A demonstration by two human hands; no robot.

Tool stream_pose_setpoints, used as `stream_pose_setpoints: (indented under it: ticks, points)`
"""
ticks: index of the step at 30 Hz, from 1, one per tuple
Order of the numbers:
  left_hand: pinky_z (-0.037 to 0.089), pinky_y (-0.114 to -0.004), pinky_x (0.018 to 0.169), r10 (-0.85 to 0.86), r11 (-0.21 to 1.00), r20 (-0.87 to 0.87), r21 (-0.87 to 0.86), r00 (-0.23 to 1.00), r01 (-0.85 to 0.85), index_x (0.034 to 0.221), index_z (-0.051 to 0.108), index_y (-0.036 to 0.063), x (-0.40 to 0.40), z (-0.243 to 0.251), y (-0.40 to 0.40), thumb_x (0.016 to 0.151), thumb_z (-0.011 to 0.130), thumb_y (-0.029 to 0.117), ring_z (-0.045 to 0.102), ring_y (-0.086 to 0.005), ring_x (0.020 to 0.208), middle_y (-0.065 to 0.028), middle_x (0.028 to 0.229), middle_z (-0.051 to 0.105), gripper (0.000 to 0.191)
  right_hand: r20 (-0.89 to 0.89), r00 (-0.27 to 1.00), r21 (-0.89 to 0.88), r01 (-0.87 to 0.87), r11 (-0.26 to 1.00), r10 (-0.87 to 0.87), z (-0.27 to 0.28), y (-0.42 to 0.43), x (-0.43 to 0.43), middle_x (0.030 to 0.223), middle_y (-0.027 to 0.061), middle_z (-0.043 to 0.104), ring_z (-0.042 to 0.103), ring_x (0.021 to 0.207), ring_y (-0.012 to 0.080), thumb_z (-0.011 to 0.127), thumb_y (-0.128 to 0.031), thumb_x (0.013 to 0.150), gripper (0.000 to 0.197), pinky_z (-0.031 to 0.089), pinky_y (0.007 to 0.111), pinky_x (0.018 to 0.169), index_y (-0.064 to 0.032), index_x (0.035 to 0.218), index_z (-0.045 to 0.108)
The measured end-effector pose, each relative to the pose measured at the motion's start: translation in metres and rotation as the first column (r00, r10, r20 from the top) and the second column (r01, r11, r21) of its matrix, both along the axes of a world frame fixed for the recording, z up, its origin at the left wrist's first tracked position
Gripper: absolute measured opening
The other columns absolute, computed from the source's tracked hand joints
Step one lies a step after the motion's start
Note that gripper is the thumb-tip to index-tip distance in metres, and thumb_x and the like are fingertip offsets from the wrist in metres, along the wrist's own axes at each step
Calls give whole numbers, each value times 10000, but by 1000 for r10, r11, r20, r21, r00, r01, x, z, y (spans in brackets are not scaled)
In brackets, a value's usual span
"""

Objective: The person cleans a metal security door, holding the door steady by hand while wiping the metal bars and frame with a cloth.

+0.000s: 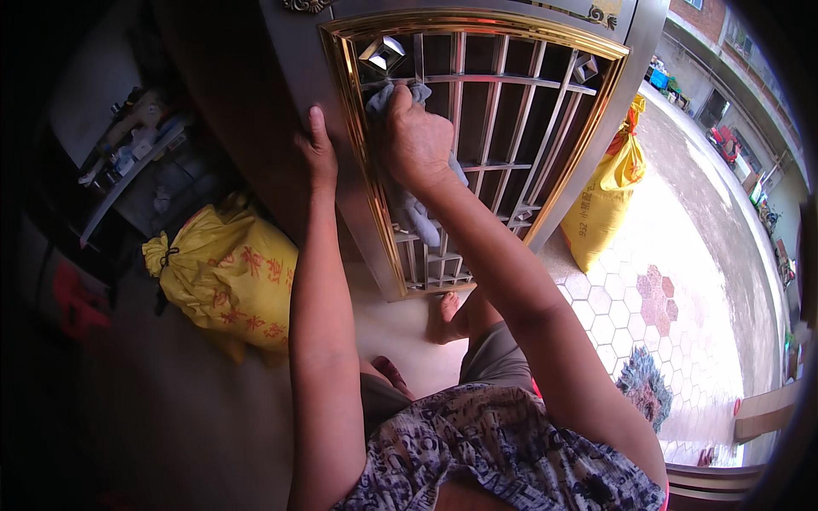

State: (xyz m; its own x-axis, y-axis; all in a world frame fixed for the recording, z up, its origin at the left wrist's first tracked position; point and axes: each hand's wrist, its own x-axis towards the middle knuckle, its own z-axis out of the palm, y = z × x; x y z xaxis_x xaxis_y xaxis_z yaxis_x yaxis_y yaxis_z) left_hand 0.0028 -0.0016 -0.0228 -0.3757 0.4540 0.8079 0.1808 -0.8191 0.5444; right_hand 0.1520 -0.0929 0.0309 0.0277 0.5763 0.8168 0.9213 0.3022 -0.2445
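Observation:
A metal door (367, 246) with a gold-coloured frame around a panel of silver bars (492, 121) stands before me. My right hand (418, 137) grips a grey cloth (418, 220) against the upper left part of the bars, just below a faceted diamond-shaped ornament (382, 56). Part of the cloth hangs down beneath the hand. My left hand (317, 150) rests on the door's left edge, thumb on the grey face; its other fingers are hidden behind the edge, and no separate object shows in it.
A tied yellow sack (230, 274) sits on the floor at left, near a cluttered shelf (137, 160). Another yellow sack (604, 204) stands beyond the door's right edge. Outside, hexagonal paving (617, 313) bears a bluish mat-like thing (645, 386). My bare foot is near the door's bottom.

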Motion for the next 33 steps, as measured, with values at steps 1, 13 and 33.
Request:
stream_pose_setpoints:
  ticks: [1, 13, 33]
  points:
    - [434, -357, 883, -9, 1000, -3, -9, 1000, 9, 1137, 540, -86, 4, 2, -3, 929, 501, 420, 574, -274, 995, -180, 1095, 600, 548, -11, 998, -41, 66, 997, -66, 3, 5, -6, 677, 166, 630, 633, 594, 330, 582, -217, 779, 311, 486, 414, 512, -10, 990, 483]
    - [435, -345, 895, 31, 998, -4, -49, 1000, -31, 1131, 550, -100, 6, 7, 0, 925, 500, 451, 571, -236, 997, -156, 1096, 610, 590, -94, 980, -365, 132, 922, -177, -162, 1, -15, 632, 143, 633, 641, 557, 319, 532, -167, 792, 146, 506, 413, 498, -52, 848, 462]
    - [424, -331, 908, -16, 993, 20, -114, 1000, 18, 1172, 515, -104, 3, 5, -4, 935, 495, 428, 550, -220, 1018, -154, 1144, 581, 583, 32, 990, -303, 139, 943, -136, -111, -18, 90, 650, 207, 607, 620, 622, 367, 550, -175, 792, 249, 483, 464, 540, -63, 1012, 590]
